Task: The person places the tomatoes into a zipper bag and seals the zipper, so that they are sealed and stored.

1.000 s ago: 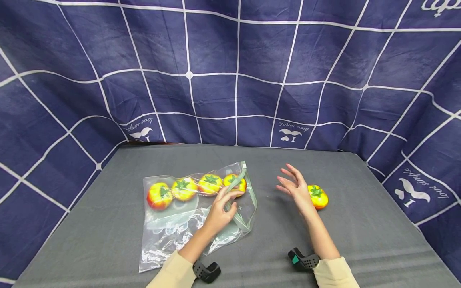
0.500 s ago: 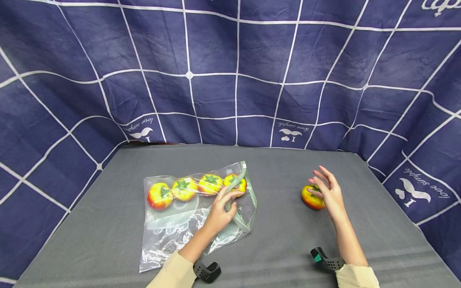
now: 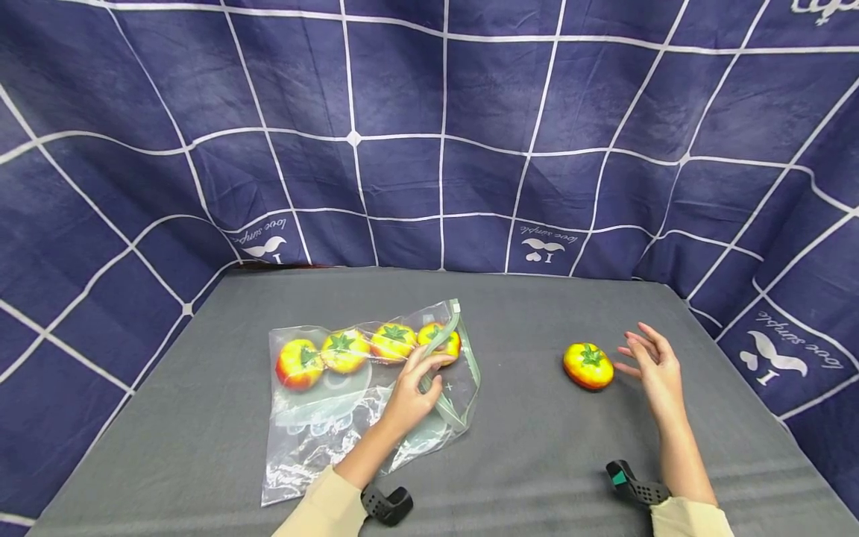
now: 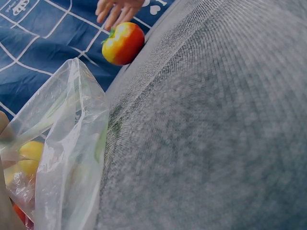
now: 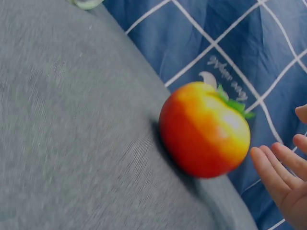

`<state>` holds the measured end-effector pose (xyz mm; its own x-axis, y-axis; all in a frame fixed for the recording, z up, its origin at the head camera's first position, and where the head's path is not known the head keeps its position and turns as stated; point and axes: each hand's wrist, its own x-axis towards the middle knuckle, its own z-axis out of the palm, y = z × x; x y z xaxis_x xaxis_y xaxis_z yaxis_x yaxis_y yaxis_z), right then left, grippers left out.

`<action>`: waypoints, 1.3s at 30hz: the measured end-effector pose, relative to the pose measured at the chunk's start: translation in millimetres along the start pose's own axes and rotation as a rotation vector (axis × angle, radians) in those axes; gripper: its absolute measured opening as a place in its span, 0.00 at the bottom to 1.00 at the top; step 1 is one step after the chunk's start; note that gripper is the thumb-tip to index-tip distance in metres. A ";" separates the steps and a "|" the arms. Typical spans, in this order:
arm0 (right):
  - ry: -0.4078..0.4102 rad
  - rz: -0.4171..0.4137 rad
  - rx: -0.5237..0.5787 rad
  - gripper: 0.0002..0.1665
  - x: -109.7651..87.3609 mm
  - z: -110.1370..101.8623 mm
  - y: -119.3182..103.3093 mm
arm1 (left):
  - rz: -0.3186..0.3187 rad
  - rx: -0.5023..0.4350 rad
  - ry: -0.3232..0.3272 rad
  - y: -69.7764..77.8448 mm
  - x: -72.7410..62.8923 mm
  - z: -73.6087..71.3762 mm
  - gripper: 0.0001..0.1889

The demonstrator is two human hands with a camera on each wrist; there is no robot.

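Bag (image 3: 288, 466), clear plastic, lies on the table (image 3: 523, 440), mouth facing right. Four fruits (image 3: 344, 351), red-yellow with green leafy tops, sit in a row inside it, along the far side. Loose fruit (image 3: 588, 366), same look, rests on the table right of the bag, well apart from it, leaf top up in the head view.

Left hand (image 3: 412, 391): at the bag mouth, forearm in from lower left, index finger stretched over the green zip strip (image 3: 443, 409), thumb below. Fingers pinch the bag edge; exact contact partly hidden. Right hand (image 3: 658, 373): just right of the loose fruit, forearm up from lower right, fingers apart and lightly bent toward it, grasping nothing. Right wrist view puts the fingertips just beside the fruit.

Each wrist wears a black band (image 3: 385, 506); the right one shows a teal patch. Sleeves (image 3: 325, 507) cream.

Writing: navy cloth (image 3: 483, 89) with white grid stands behind and beside the table. Print reads "love simple" plus "I", heart and moustache, upside down in the head view; seen back left, back right and right side. Back-left copy is creased, partly lost. White emblem at top right, cut by the frame edge. Bag carries pale print, too faint to make out, and a small plus mark near the mouth.
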<state>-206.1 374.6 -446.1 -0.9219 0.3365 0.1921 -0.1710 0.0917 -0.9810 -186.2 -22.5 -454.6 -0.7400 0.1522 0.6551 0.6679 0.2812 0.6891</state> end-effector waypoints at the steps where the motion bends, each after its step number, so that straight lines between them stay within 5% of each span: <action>1: 0.009 0.010 -0.020 0.37 -2.9 1.0 -2.5 | -0.002 -0.001 -0.001 -0.1 -0.2 0.0 0.22; 8: 0.005 0.160 -0.261 0.37 -25.9 17.8 -28.4 | -0.017 -0.015 -0.007 -1.9 -2.8 1.2 0.22; 15: -0.187 0.305 -0.378 0.43 -30.5 23.1 -35.0 | -0.010 0.006 -0.006 -0.1 -2.2 0.0 0.22; 39: -0.495 0.354 -0.295 0.42 -31.2 19.2 -45.2 | -0.004 0.007 -0.001 -0.7 -0.1 -0.2 0.21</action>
<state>-176.3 341.9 -408.4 -0.9675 -0.0689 -0.2434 0.2080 0.3308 -0.9205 -186.6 -22.9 -455.1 -0.7427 0.1525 0.6520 0.6644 0.2887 0.6893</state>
